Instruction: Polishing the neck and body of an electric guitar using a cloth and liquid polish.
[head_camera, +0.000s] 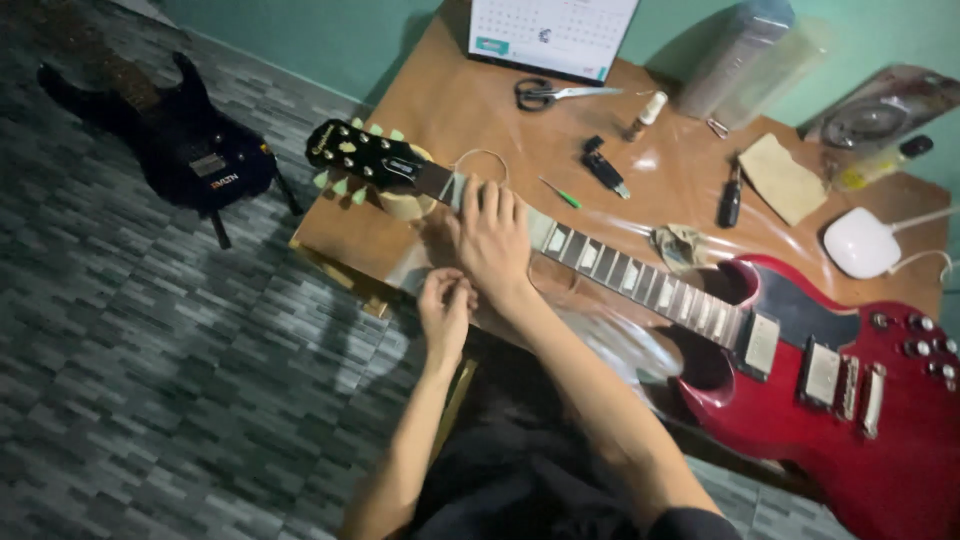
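Observation:
A red electric guitar (830, 400) lies across a brown wooden table (480, 110), its black headstock (360, 155) pointing left and propped on a pale roll (405, 203). My right hand (492, 235) lies over the guitar neck (620, 270) just past the headstock, fingers stretched across the fretboard and pressing on it. A thin string loop (480, 153) arcs up just beyond those fingers. My left hand (445, 305) sits just below the neck at the table's near edge, fingertips pinched together. Whether it pinches a string is too fine to tell.
On the table lie scissors (545, 93), a small bottle (645, 113), a black tool (604, 166), a green screwdriver (562, 193), a crumpled cloth (680, 245), a brown sheet (782, 178) and a white rounded device (862, 243). A calendar (550, 35) stands behind. A black guitar (170, 135) lies on the grey floor.

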